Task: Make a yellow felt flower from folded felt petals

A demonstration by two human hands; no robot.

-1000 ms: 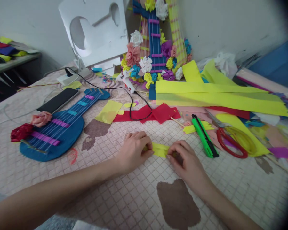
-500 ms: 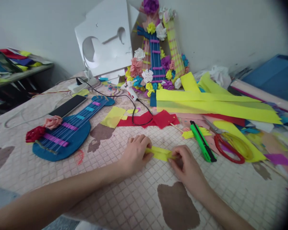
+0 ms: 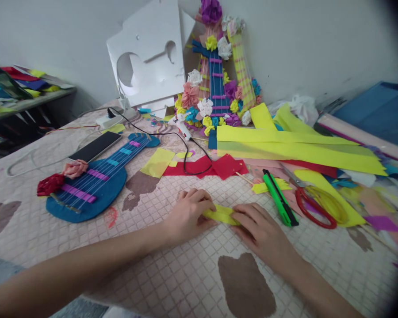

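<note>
- Yellow paper strip [image 3: 222,214], one: from my remote seat I see it held low over the quilted tablecloth [image 3: 172,274], stretched between both hands.
- My grip reads as two pinches — left hand [image 3: 190,214] nipping the left end, right hand [image 3: 264,232] closed over the other, its thumb partly hidden.
- Progress, as I judge it: the strip is cut narrow and looks part-folded along its length; it is neither rolled nor gathered, and how many folds remain I can't tell.
- Right of the hands I count one green utility knife [image 3: 279,198] and one pair of scissors [image 3: 301,194], both lying loose.
- Left lies one blue toy guitar [image 3: 116,179], strung, with three purple bars, two light-blue ones and two roses: a red rose [image 3: 50,184] and a pink rose [image 3: 75,168]. One smartphone [image 3: 96,146] sits just beside it.
- Farther back: one glue gun [image 3: 182,127], one white foam board [image 3: 152,79] with cutouts, and three upright guitars — blue [image 3: 217,86], pink, yellow-checked — amid paper flowers too crowded to count.
</note>
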